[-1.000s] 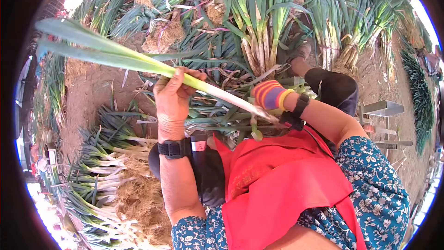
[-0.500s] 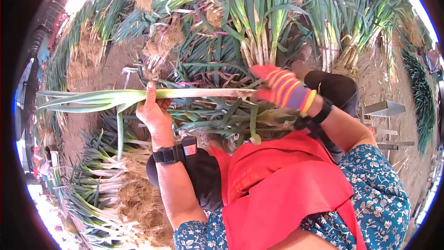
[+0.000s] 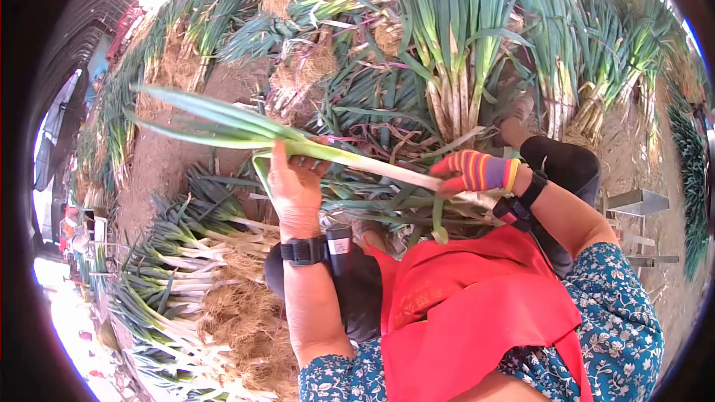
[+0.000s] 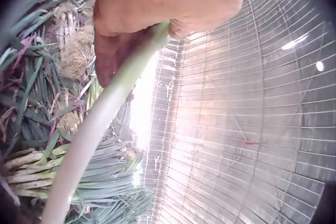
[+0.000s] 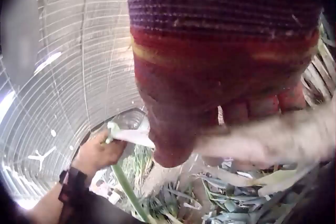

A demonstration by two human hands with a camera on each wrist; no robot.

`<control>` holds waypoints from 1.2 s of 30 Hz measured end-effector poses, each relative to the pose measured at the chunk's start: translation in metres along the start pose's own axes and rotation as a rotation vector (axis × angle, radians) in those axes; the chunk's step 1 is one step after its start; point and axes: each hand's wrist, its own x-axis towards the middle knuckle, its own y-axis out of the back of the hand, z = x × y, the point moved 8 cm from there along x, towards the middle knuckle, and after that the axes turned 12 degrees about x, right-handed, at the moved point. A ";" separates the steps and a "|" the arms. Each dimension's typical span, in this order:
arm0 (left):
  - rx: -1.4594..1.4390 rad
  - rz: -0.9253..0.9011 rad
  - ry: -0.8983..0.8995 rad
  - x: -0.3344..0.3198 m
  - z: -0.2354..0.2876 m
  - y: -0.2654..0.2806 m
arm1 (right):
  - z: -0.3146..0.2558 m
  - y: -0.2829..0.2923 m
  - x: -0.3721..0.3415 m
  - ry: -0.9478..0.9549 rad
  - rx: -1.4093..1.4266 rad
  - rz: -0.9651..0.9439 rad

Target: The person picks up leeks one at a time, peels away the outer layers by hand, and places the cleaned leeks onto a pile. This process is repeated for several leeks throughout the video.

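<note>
A long leek (image 3: 380, 167) slants across the lap in the head view, green leaves to the upper left and white stem to the lower right. The bare left hand (image 3: 296, 184) grips it where the leaves meet the stem; in the left wrist view this hand (image 4: 157, 8) wraps fingers and thumb round it. The right hand (image 3: 477, 173), in a striped glove, holds the white stem near its lower end. Seen from the right wrist, the gloved hand (image 5: 215, 82) has its thumb and fingers on the pale stem (image 5: 273, 137).
Trimmed-looking leeks with roots (image 3: 238, 313) lie piled at the lower left. Upright leek bundles (image 3: 454, 52) stand ahead, with more bundles (image 3: 558, 67) to the right. Loose leaves lie between the knees. A metal stand (image 3: 638, 202) is at the right.
The leek has tilted, its leafy end rising and its stem end lowering. The right hand has come down onto the stem. The head view has shifted, so the surroundings appear farther right.
</note>
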 end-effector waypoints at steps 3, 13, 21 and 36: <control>0.084 -0.036 0.030 -0.010 -0.005 -0.018 | -0.056 -0.003 0.041 0.236 -0.083 0.069; 0.373 -0.173 -0.054 -0.015 -0.001 -0.058 | -0.139 0.009 0.116 0.395 0.228 0.191; 0.326 -0.155 -0.100 -0.006 -0.012 -0.064 | -0.122 0.015 0.127 0.343 0.369 0.222; 0.127 0.065 -0.171 -0.002 0.011 -0.010 | 0.060 0.120 -0.047 -0.241 -0.522 0.413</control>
